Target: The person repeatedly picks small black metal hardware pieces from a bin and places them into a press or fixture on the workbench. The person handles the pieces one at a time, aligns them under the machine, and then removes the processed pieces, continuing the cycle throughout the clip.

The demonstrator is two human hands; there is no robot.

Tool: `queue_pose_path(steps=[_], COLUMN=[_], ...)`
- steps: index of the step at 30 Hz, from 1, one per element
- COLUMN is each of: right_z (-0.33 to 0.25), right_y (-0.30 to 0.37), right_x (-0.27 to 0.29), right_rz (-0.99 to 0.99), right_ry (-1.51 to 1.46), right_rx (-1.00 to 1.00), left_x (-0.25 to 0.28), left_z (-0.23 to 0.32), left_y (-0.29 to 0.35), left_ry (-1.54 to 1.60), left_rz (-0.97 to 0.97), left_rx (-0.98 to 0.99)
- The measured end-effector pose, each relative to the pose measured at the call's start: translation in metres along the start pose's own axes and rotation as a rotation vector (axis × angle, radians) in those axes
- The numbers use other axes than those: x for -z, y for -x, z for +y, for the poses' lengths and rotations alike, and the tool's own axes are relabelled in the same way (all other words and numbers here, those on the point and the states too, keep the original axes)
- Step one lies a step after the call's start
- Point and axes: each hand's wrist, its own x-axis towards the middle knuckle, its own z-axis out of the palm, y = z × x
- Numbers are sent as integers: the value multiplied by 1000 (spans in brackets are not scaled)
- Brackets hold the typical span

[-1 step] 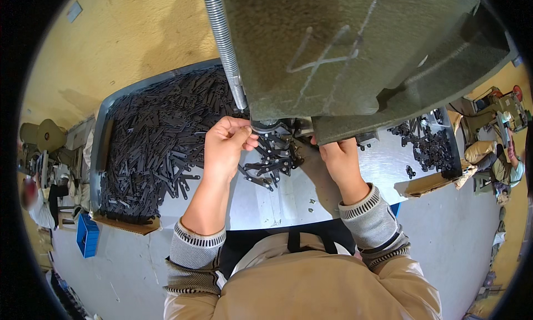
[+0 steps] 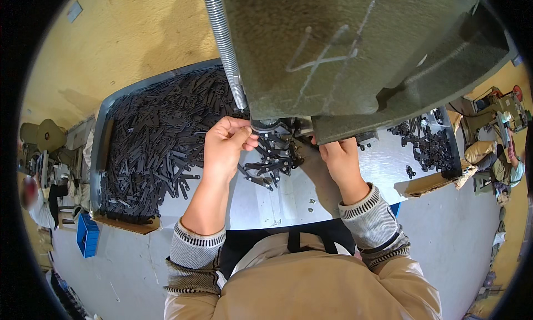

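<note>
My left hand (image 2: 226, 148) is closed in a pinch at the left side of the dark green machine head (image 2: 311, 64). What its fingertips hold is too small to make out. Under the machine's lower edge, my right hand (image 2: 340, 162) has its fingertips partly hidden, so its grip does not show. Between the hands, a small heap of black jointed metal strips (image 2: 272, 162) with shiny rivets lies on the metal worktable (image 2: 288, 206). Left of my left hand spreads a large pile of flat black metal strips (image 2: 161, 131).
A coiled spring (image 2: 222, 42) stands beside the machine head. Small black parts (image 2: 427, 148) are heaped at the table's right end, behind a cardboard edge (image 2: 433, 184). A blue crate (image 2: 87, 235) is on the floor at left. Another person (image 2: 513, 164) sits far right.
</note>
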Motion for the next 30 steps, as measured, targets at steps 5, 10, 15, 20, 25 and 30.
queue_pose_path(steps=[5, 10, 15, 20, 25, 30], right_z=[-4, -2, 8, 5, -12, -9], right_y=[1, 2, -7, -4, 13, 21], right_x=[0, 8, 21, 14, 1, -4], right_rz=[45, 69, -23, -85, -338, -358], right_ry=[23, 83, 69, 283, 730, 832], right_rx=[-35, -53, -36, 114, 208, 317], left_x=[5, 11, 14, 24, 31, 21], left_z=[2, 2, 3, 9, 7, -10], left_y=[1, -1, -2, 5, 30, 66], left_ry=[-65, -91, -8, 121, -164, -769], left_rz=[-34, -61, -96, -164, -385, -424], left_rx=[41, 126, 108, 71, -23, -505])
